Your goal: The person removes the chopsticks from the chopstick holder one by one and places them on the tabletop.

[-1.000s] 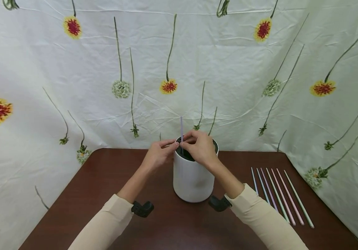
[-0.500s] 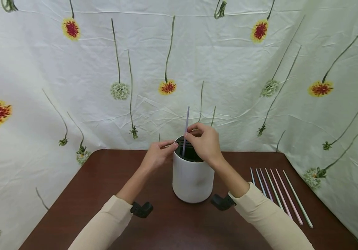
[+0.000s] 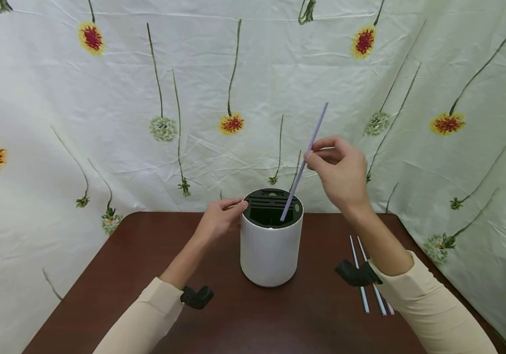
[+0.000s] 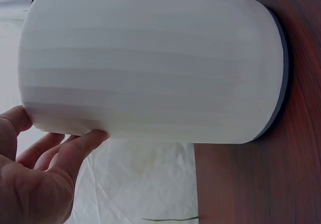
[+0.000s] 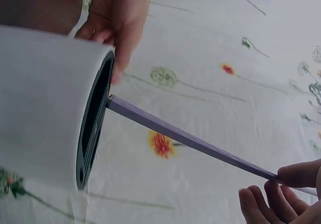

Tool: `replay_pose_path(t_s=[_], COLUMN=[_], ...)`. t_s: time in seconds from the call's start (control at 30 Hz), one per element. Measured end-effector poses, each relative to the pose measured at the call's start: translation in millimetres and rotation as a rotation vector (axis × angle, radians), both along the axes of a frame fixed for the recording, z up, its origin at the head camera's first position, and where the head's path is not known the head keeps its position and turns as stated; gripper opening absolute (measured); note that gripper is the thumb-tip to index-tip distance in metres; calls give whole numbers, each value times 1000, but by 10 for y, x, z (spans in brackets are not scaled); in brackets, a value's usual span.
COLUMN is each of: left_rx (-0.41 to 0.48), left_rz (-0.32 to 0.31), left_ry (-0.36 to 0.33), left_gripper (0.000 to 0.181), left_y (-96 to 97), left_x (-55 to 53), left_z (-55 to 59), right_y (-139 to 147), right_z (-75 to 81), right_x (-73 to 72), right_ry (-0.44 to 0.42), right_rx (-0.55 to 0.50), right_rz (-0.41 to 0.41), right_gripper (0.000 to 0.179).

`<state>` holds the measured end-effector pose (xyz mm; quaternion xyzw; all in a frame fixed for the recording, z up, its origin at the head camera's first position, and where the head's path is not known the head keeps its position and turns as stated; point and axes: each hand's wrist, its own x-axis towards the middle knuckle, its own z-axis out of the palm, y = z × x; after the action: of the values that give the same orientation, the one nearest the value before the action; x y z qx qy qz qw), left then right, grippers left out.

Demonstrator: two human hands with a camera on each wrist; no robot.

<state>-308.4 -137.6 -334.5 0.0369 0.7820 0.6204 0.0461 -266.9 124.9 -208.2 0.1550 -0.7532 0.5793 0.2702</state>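
Note:
A white round utensil holder (image 3: 270, 255) stands upright mid-table, its top a black slotted insert (image 3: 262, 192) with a wider opening in front. My left hand (image 3: 221, 219) holds it by the left of its rim; in the left wrist view, the thumb is at the rim and the fingers (image 4: 83, 146) lie along the side wall. Between thumb and fingers my right hand (image 3: 343, 172) pinches a purple chopstick (image 3: 317, 130) near its middle. The chopstick slants, its lower end overlapping the opening in the head view and right at the rim in the right wrist view.
Several pastel chopsticks (image 3: 364, 300) lie on the dark red-brown table (image 3: 253, 324) at right, partly hidden by my right forearm. A white cloth (image 3: 200, 64) printed with flowers hangs behind the table. Each wrist carries a black camera (image 3: 197, 297).
My right hand has risen and moved right, drawing the purple chopstick up from inside the holder and tilting it rightward. My left hand stays at the rim. My right forearm now covers more table chopsticks.

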Motion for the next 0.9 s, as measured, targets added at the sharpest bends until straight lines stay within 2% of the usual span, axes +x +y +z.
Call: replay_pose_path(t_s=[0.13, 0.33, 0.6, 0.73, 0.9], left_rx=[4, 19, 61, 62, 61], left_rz=[-8, -6, -23, -12, 1], left_ry=[-10, -24, -2, 0, 1], left_gripper=[55, 54, 54, 53, 52], left_y=[1, 5, -16, 0, 20], left_x=[-14, -30, -69, -111, -159], left_z=[8, 5, -34, -53, -80], right_y=[283, 663, 950, 1028, 1085], right_z=[-45, -355, -977, -1309, -1703], right_x=[16, -34, -178, -254, -337], right_ry=[-7, -50, -168, -233, -311], right_rx=[-3, 82, 215, 282, 367], right_rz=[-34, -130, -223, -280, -297], right_gripper=[19, 20, 24, 25, 28])
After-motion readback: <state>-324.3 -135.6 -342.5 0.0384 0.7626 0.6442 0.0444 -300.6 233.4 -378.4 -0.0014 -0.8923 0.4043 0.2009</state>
